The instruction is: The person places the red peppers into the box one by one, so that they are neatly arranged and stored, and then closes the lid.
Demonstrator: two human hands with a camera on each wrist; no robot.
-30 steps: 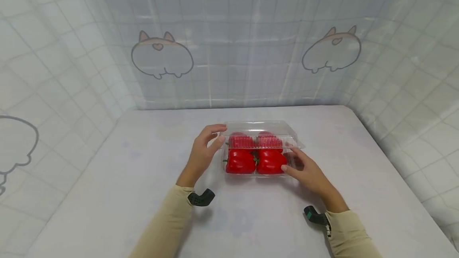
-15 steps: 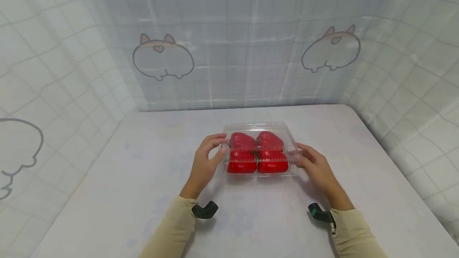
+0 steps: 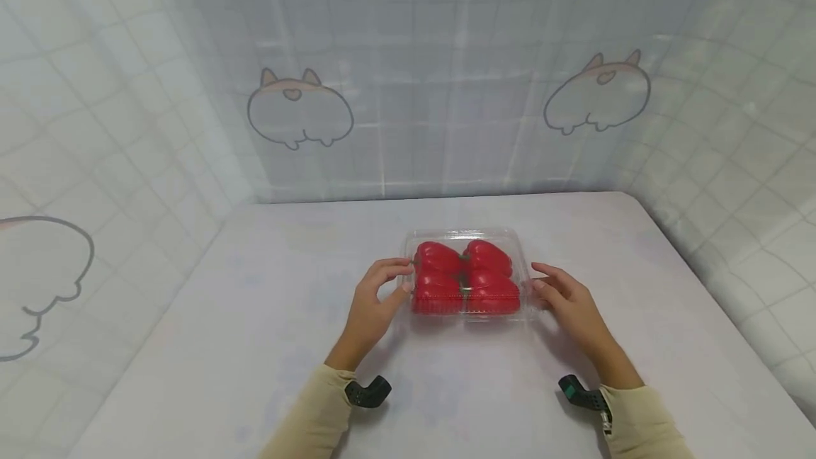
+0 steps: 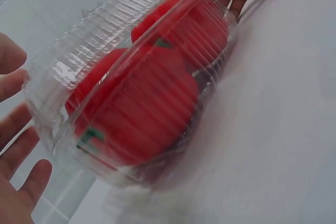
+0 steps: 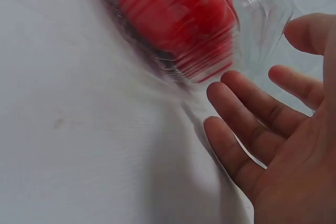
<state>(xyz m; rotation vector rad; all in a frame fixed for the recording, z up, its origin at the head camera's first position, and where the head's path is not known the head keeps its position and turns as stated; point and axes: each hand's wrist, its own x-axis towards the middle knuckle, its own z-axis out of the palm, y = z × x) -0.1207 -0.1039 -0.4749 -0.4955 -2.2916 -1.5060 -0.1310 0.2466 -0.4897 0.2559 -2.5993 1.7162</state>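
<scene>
A clear plastic clamshell box (image 3: 464, 234) with red bell peppers (image 3: 440, 285) inside sits on the table, its lid lowered over them. My left hand (image 3: 372, 307) is at the box's left side, fingers loosely bent. In the left wrist view, that hand's spread fingers (image 4: 16, 148) are at the ribbed end of the box, touching or very close to it. At the opposite side is my right hand (image 3: 570, 310). The right wrist view has its fingers (image 5: 236, 106) relaxed and apart, with the thumb by the clear lid (image 5: 265, 19). Whether the lid is latched cannot be seen.
A white table (image 3: 287, 253) extends around the box on all sides. Pale grid-patterned curtains (image 3: 440, 91) with cartoon drawings hang behind the table and at both sides. A dark wrist camera (image 3: 368, 393) sticks out from the left sleeve, another (image 3: 580, 394) from the right.
The raised lid has come down towards me over the peppers. My right hand has let go of the lid's side and drawn slightly away; the left hand stays by the left side.
</scene>
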